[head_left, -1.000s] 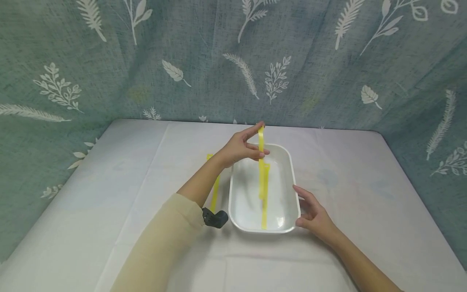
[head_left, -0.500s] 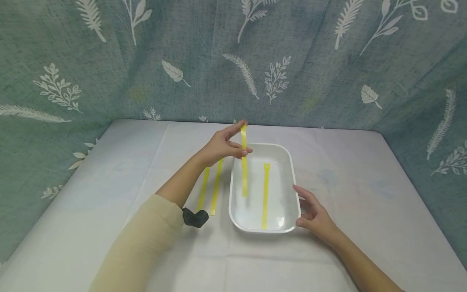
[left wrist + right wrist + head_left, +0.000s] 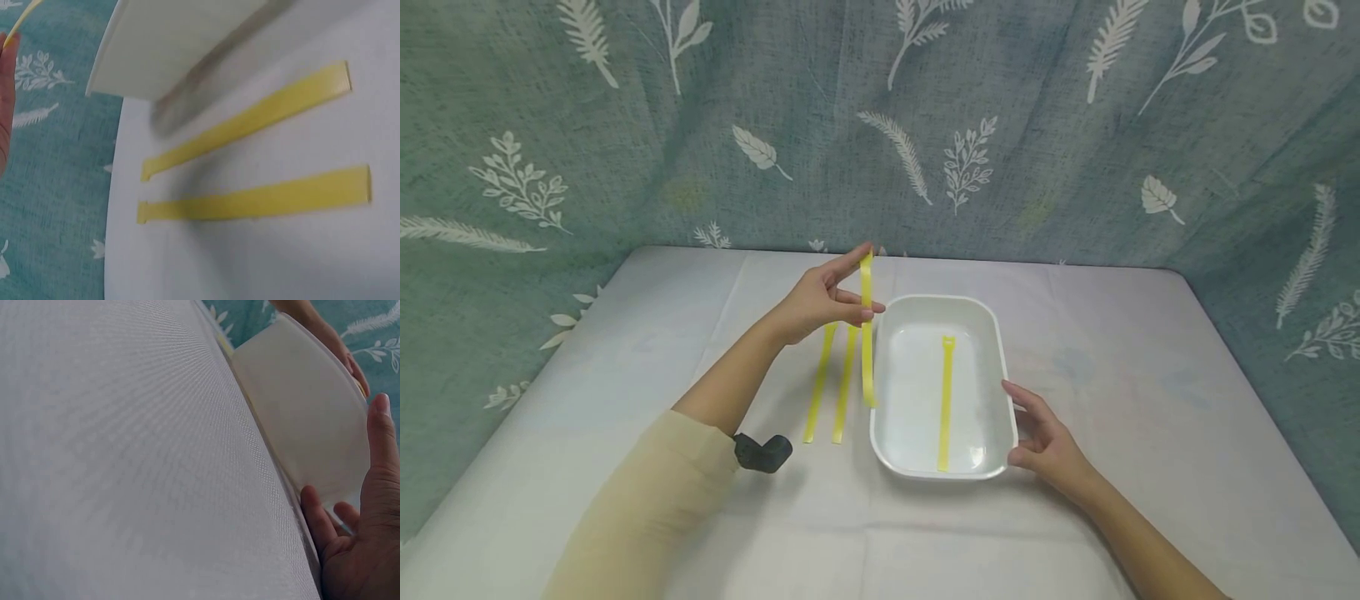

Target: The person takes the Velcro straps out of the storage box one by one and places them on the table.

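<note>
Currently, the person's left hand [image 3: 820, 305] is pinching a yellow strip [image 3: 867, 362], the index fingertip at its top end and the thumb lower down, so that the strip is hanging near the left rim of a white tray [image 3: 904, 417]; whether its lower end is touching that rim, one cannot tell. The right hand [image 3: 1051, 446] is resting against the tray's right side, thumb and fingertips touching the outside without wrapping round it. Inside the tray, a second strip [image 3: 946, 404] is lying lengthwise. Left of the tray, an inner strip [image 3: 845, 387] and an outer strip [image 3: 821, 385] are lying side by side on a white cloth [image 3: 940, 542]. The held strip is bowing slightly, so it is probably handling as something light, thin and springy, and its glossy face may be feeling slippery. Pinching the flat faces near one end is likely suiting it best; strips lying flat are probably calling for a fingertip under an edge.
</note>
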Available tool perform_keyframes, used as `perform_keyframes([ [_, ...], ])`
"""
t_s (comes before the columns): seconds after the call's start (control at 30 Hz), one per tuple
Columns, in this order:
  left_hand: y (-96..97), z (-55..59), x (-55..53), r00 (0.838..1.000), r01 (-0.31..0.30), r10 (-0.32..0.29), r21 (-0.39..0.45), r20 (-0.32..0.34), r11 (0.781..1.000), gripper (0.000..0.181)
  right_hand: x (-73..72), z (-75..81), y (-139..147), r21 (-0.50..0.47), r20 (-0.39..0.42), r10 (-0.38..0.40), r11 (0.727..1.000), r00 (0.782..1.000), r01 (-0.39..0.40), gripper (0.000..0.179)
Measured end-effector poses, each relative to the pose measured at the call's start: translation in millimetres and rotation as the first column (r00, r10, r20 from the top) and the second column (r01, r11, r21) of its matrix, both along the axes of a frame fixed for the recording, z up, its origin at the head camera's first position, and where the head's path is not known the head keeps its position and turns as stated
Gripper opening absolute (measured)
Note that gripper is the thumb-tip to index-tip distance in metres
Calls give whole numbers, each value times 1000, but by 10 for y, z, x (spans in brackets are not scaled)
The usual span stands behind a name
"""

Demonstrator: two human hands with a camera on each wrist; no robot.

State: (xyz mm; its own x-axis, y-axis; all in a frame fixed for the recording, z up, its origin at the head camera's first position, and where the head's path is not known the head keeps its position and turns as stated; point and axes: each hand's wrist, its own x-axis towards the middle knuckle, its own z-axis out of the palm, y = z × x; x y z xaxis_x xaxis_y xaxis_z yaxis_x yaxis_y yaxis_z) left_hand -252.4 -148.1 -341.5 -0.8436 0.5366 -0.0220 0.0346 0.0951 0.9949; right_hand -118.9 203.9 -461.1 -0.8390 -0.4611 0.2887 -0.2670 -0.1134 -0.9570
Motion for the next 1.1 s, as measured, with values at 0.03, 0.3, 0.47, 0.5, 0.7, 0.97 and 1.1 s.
perform_keyframes([
  [0.03,-24,2,10,1000,-1,1,-1,0,1000,89,-2,0,2,-3,-1,2,1000,1000,-2,79],
  [0.3,-238,-17,111,1000,-7,6,-65,-16,998,91,2,6,8,7,0,-7,1000,1000,7,78],
  [0.47,-391,-34,167,998,-44,40,-105,-39,993,92,5,8,11,14,6,-12,1000,1000,12,78],
  [0.5,-422,-37,179,998,-51,47,-110,-40,993,92,4,8,10,11,5,-11,1000,1000,11,78],
  [0.7,-622,-102,251,999,-37,32,-126,-40,991,91,-5,-3,-4,-19,-10,16,1000,1000,-16,78],
  [0.97,-852,-278,346,1000,-2,-3,-203,-25,979,92,-5,-5,9,-9,-2,7,1000,1000,-7,78],
  [1.1,-920,-334,361,999,-12,4,-239,-33,971,92,-6,-5,16,-4,3,4,1000,1000,-4,78],
])
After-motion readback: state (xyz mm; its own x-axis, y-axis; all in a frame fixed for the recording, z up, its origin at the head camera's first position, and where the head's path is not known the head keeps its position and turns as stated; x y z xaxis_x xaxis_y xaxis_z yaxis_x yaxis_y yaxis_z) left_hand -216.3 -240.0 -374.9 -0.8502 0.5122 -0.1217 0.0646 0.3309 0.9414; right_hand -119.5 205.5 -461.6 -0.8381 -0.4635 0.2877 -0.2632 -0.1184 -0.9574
